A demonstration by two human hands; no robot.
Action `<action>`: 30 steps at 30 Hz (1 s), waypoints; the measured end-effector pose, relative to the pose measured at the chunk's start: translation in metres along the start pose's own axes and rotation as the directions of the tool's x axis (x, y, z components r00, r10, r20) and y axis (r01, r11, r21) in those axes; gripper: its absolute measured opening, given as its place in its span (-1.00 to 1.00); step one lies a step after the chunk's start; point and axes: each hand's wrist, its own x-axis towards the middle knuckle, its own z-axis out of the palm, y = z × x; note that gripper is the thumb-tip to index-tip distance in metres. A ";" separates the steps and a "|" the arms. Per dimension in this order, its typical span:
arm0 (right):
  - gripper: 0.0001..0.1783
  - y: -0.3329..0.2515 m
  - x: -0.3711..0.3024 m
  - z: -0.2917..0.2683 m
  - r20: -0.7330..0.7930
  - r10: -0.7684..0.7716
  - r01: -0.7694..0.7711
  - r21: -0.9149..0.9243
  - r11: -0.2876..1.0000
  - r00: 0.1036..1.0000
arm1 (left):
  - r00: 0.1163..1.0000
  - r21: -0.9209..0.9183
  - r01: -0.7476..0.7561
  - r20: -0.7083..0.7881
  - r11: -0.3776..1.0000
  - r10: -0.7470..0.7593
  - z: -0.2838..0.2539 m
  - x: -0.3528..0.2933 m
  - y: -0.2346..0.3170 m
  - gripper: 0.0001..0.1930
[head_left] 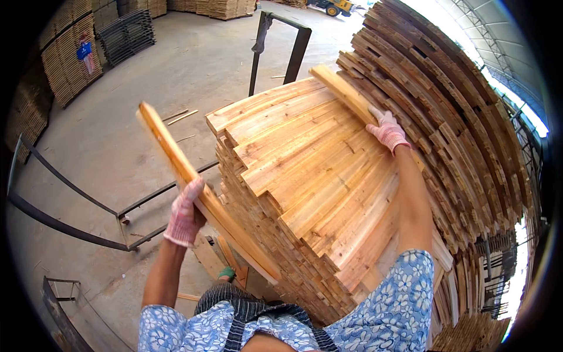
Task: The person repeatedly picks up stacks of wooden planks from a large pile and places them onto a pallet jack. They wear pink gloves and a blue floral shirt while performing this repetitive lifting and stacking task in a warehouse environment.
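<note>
My left hand [186,216], in a pinkish-white knit glove, is closed around the middle of a long wooden board [167,144], tilted beside the near left side of a tall lumber stack [305,170]. My right hand [388,129], gloved the same way, grips a second board [343,91] along its edge at the far right of the stack top. That board slants across the ends of the laid planks; its lower part is partly hidden by my hand and forearm. The stack's top layer is pale planks side by side, their near ends uneven.
On the right rises a high wall of stacked darker boards [422,105]. A black metal frame [281,47] stands behind the stack, and metal rails [64,176] lie at left. Scraps lie on the floor. Far left, a person in blue [85,53] stands by timber piles; a yellow vehicle [332,8] is beyond.
</note>
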 end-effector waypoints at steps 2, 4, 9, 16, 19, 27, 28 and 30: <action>-0.18 0.006 0.014 0.032 0.130 0.092 -0.101 0.060 0.993 0.987 | 0.992 -0.088 0.015 -0.123 0.996 -0.026 -0.011 -0.010 -0.020 -0.70; -0.17 0.009 0.021 0.045 0.126 0.079 -0.093 0.105 0.990 0.989 | 0.981 -0.152 0.067 -0.168 0.986 -0.092 -0.020 -0.021 -0.026 -0.65; -0.16 0.009 0.021 0.045 0.152 0.058 -0.073 0.096 0.993 0.987 | 0.968 -0.159 0.230 -0.063 0.960 -0.243 0.033 0.005 -0.052 -0.58; -0.14 0.013 0.036 0.038 0.153 0.040 -0.059 0.121 0.991 0.987 | 0.965 -0.194 0.236 -0.070 0.952 -0.253 0.104 0.037 -0.076 -0.67; -0.13 0.012 0.031 0.038 0.167 0.001 -0.032 0.183 0.983 0.986 | 0.978 -0.220 0.208 0.015 0.953 -0.210 0.084 0.036 -0.085 -0.67; -0.08 0.010 0.017 0.042 0.089 0.007 -0.031 0.269 0.963 0.996 | 0.936 -0.160 0.352 0.030 0.922 -0.352 0.102 0.015 -0.075 -0.60; -0.09 0.005 0.009 0.042 0.085 -0.013 -0.010 0.270 0.963 0.996 | 0.940 -0.205 0.331 -0.012 0.921 -0.340 0.107 0.014 -0.080 -0.61; -0.10 0.001 0.011 0.037 0.053 -0.047 0.031 0.266 0.963 0.998 | 0.947 -0.254 0.316 0.021 0.914 -0.321 0.107 0.016 -0.078 -0.64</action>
